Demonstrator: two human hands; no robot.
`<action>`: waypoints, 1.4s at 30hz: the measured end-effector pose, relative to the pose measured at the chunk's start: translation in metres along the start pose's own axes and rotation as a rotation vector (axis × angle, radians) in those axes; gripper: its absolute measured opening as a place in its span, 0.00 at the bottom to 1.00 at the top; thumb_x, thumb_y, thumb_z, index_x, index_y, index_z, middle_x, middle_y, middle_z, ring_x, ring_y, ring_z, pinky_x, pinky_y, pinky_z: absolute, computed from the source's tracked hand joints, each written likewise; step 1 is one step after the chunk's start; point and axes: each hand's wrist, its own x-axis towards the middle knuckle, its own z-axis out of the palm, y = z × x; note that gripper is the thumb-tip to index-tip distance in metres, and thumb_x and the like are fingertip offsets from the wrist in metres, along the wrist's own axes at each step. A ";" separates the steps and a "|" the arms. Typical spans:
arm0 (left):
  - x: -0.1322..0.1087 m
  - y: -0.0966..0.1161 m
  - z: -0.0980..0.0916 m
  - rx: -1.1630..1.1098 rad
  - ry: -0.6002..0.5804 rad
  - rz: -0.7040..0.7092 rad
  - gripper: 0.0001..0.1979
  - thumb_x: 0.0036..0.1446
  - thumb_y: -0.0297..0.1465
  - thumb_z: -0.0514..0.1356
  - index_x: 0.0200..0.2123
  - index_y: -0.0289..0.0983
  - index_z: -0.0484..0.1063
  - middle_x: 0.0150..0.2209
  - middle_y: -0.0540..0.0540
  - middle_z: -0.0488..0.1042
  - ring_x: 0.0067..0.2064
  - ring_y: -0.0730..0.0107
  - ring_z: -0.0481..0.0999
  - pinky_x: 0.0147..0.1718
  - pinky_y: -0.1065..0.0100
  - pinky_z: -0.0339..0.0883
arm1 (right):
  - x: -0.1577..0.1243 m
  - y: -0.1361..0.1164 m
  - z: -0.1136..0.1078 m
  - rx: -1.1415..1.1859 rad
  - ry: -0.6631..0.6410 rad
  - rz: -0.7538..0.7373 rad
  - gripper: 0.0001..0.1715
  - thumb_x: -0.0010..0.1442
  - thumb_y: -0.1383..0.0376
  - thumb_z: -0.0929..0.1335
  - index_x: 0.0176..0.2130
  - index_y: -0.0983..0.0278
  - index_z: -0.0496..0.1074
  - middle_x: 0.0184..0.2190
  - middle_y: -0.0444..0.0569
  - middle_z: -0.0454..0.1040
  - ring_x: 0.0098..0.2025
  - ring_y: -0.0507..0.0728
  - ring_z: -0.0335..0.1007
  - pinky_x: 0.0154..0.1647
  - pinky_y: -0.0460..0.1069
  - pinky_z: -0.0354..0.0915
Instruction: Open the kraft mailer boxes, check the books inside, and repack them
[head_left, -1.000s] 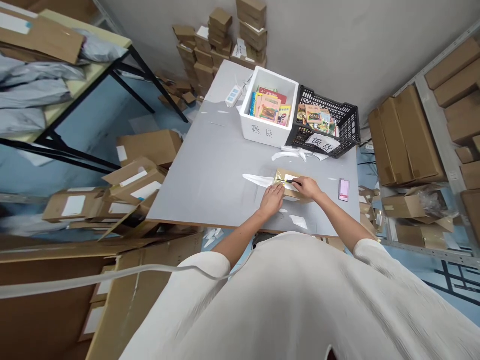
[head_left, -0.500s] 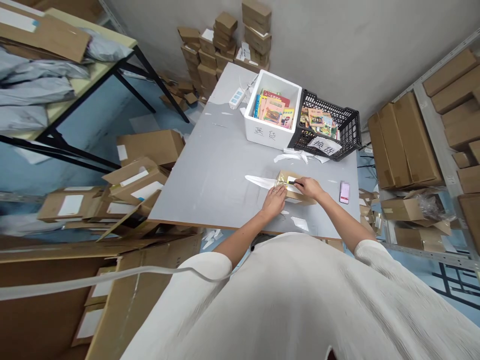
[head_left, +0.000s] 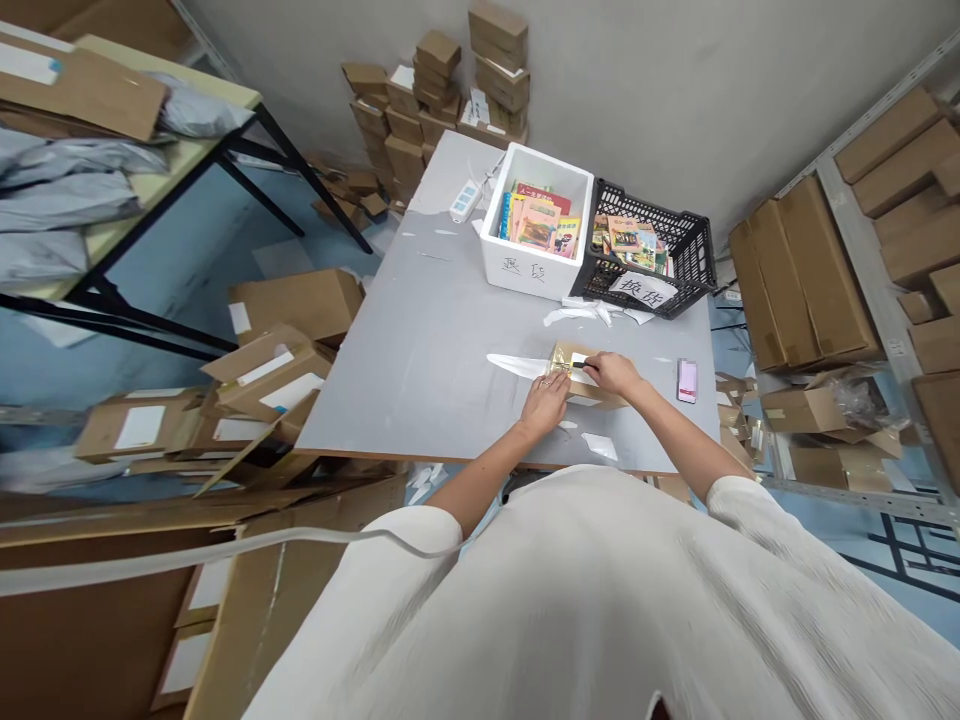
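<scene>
A small taped cardboard box (head_left: 564,353) with a white label on top lies on the grey table (head_left: 390,350). My left hand (head_left: 547,402) grips the box's near left part, fingers stretched over its top edge. A slim black tool (head_left: 580,365) is pinched in my right hand (head_left: 613,373), with its end over the label. Whether it is a knife or a pen I cannot make out. Under the left side of the box a pointed strip of white paper (head_left: 510,364) sticks out.
Behind the box stand a white foam box (head_left: 529,268) and a black plastic crate (head_left: 694,265), both holding colourful booklets. A phone (head_left: 687,381) lies to the right, a power strip (head_left: 466,201) at the back left. Cardboard boxes (head_left: 292,305) crowd the floor on the left.
The black tool and my right hand have shifted slightly over the label. My left hand keeps its place on the box. The whole view has moved a little.
</scene>
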 end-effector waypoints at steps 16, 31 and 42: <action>0.009 0.011 -0.005 0.043 0.003 -0.077 0.27 0.77 0.31 0.51 0.74 0.39 0.70 0.72 0.31 0.73 0.72 0.44 0.72 0.68 0.45 0.63 | -0.002 0.018 0.002 0.029 -0.028 0.041 0.23 0.81 0.55 0.64 0.57 0.57 0.87 0.57 0.59 0.86 0.57 0.66 0.81 0.53 0.53 0.70; 0.010 0.011 -0.006 0.087 -0.044 -0.097 0.30 0.76 0.30 0.52 0.77 0.41 0.67 0.70 0.30 0.74 0.70 0.41 0.72 0.66 0.44 0.64 | -0.020 0.065 0.017 0.131 -0.027 0.079 0.24 0.79 0.51 0.65 0.52 0.57 0.89 0.53 0.61 0.86 0.55 0.69 0.81 0.53 0.56 0.72; 0.013 0.011 -0.008 0.122 -0.064 -0.130 0.29 0.76 0.30 0.52 0.77 0.42 0.68 0.70 0.30 0.74 0.70 0.40 0.72 0.66 0.43 0.64 | -0.049 0.115 0.023 0.149 -0.050 0.166 0.23 0.78 0.52 0.66 0.52 0.56 0.89 0.53 0.61 0.87 0.56 0.71 0.82 0.53 0.58 0.71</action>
